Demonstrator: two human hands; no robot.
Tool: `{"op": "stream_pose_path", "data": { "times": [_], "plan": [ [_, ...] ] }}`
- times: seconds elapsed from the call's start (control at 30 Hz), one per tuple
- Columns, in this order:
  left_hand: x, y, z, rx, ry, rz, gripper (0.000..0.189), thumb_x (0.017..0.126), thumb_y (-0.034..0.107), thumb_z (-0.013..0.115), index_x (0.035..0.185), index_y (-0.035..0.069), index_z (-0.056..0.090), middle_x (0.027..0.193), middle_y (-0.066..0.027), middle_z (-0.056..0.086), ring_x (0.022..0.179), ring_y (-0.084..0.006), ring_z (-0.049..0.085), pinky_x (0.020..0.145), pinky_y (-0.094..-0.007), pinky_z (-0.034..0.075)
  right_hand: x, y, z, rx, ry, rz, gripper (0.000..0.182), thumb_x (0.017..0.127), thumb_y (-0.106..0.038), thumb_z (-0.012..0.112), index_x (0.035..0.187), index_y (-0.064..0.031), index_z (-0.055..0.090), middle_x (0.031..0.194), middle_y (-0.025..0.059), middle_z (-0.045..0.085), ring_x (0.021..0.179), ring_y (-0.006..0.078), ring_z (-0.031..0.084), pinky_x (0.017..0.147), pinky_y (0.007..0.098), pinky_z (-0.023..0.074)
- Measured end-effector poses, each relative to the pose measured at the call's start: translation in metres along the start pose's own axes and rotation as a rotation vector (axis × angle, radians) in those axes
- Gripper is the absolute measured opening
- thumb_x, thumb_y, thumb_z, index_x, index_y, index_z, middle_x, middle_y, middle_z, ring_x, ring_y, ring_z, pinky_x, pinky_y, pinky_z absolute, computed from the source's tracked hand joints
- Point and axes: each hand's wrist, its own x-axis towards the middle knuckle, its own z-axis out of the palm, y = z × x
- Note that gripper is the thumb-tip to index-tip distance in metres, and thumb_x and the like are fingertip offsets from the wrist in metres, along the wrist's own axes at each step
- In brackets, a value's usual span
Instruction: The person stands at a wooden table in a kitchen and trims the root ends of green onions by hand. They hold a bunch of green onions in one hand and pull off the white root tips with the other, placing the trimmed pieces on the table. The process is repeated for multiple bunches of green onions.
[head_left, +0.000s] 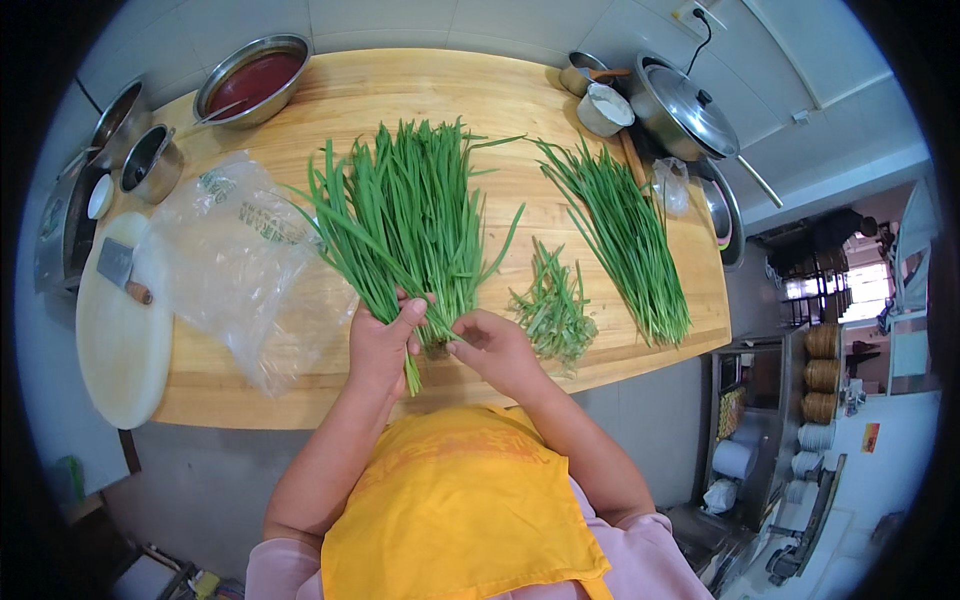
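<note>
My left hand (384, 337) is closed around a small bunch of garlic chives, the cut ends sticking out below the fist. Close by on the right, my right hand (491, 346) pinches the lower end of a chive stalk between thumb and forefinger. Behind both hands a large pile of green garlic chives (420, 202) lies on the wooden worktop, its base partly hidden. Right of my right hand is a small heap of chive trimmings (555, 311). Farther right lies a separate, evenly laid bundle of chives (626, 247).
A clear plastic bag (232, 255) spreads to the left, beside a round cutting board (124, 352) bearing a scraper (120, 266). A steel bowl of red sauce (255, 82) stands at the back left. A lidded pot (686, 109) and a tub of white contents (606, 111) stand back right.
</note>
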Motion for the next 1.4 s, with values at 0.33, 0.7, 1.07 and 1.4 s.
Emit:
{"op": "stream_pose_path", "data": {
  "times": [0.33,0.7,1.07,1.4],
  "plan": [
    [-0.021,-0.013,0.031,0.027,0.184,0.134,0.022,0.077,0.004,0.063,0.092,0.007,0.046,0.09,-0.0104,0.061,0.069,-0.0107,0.052,0.045,-0.0203,0.04,-0.007,0.02,-0.042,-0.006,-0.026,-0.08,0.012,0.083,-0.009,0.059,0.093,-0.0014,0.06,0.076,0.0005,0.059,0.07,0.0061,0.053,0.063,0.0219,0.0444],
    [-0.026,-0.022,0.071,0.032,0.241,0.186,0.024,0.077,0.004,0.065,0.09,0.007,0.045,0.085,-0.0072,0.059,0.066,-0.0106,0.053,0.043,-0.0206,0.04,-0.015,0.007,-0.074,-0.013,0.029,-0.316,0.017,0.082,-0.017,0.06,0.089,-0.0011,0.059,0.07,0.0059,0.056,0.063,0.0149,0.053,0.058,0.0279,0.0435],
    [-0.016,-0.01,0.074,0.025,0.317,0.258,0.022,0.078,0.004,0.064,0.085,0.008,0.044,0.072,-0.001,0.048,0.059,-0.01,0.051,0.041,-0.0198,0.037,-0.018,0.024,-0.081,-0.218,0.084,-0.414,0.015,0.081,-0.015,0.055,0.089,-0.0018,0.057,0.078,0.0149,0.055,0.074,0.0313,0.054,0.064,0.0369,0.0438],
    [-0.012,-0.016,0.082,0.015,0.247,0.177,0.022,0.077,0.008,0.066,0.087,0.007,0.046,0.073,-0.0011,0.05,0.06,-0.0094,0.051,0.042,-0.0194,0.038,-0.006,0.004,-0.065,-0.349,0.275,-0.654,0.011,0.073,-0.009,0.066,0.081,-0.0021,0.061,0.072,0.0102,0.056,0.064,0.0235,0.056,0.056,0.0321,0.044]
  ]
}}
